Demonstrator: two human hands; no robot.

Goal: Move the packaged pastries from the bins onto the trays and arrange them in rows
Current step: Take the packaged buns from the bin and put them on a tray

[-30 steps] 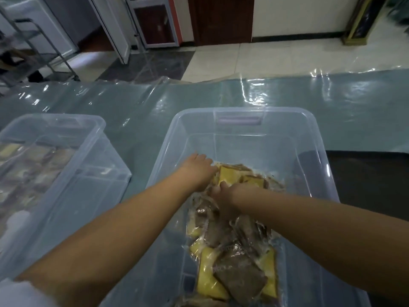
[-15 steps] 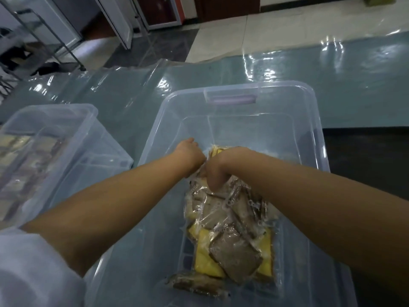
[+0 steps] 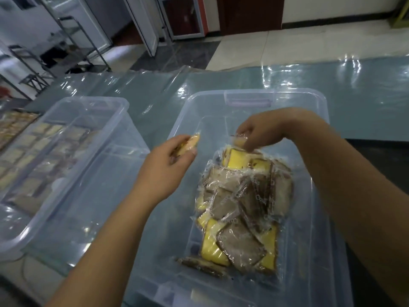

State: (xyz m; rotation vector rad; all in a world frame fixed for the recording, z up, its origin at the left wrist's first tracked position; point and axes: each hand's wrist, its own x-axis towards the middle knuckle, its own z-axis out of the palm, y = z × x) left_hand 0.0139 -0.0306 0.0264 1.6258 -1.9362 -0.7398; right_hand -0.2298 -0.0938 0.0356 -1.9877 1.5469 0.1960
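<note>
A clear plastic bin (image 3: 250, 96) stands in front of me with a pile of wrapped brown and yellow pastries (image 3: 241, 209) in it. My left hand (image 3: 168, 165) is raised over the bin's left wall, shut on one wrapped pastry (image 3: 190, 141). At the far end of the pile, my right hand (image 3: 261, 131) pinches another wrapped pastry (image 3: 240, 141). To the left, a second clear bin (image 3: 66, 165) sits over a tray of pastries (image 3: 24, 138) laid in rows, seen through its walls.
Shiny clear plastic sheeting (image 3: 354, 94) covers the blue-grey table. A dark surface (image 3: 376, 151) lies at the right, beyond my right arm. Metal racks (image 3: 73, 41) and doors stand on the tiled floor past the table's far edge.
Both hands were down in the pile together. Now the left hand has lifted out to the left with a pastry, and the right hand has risen a little, holding one.
</note>
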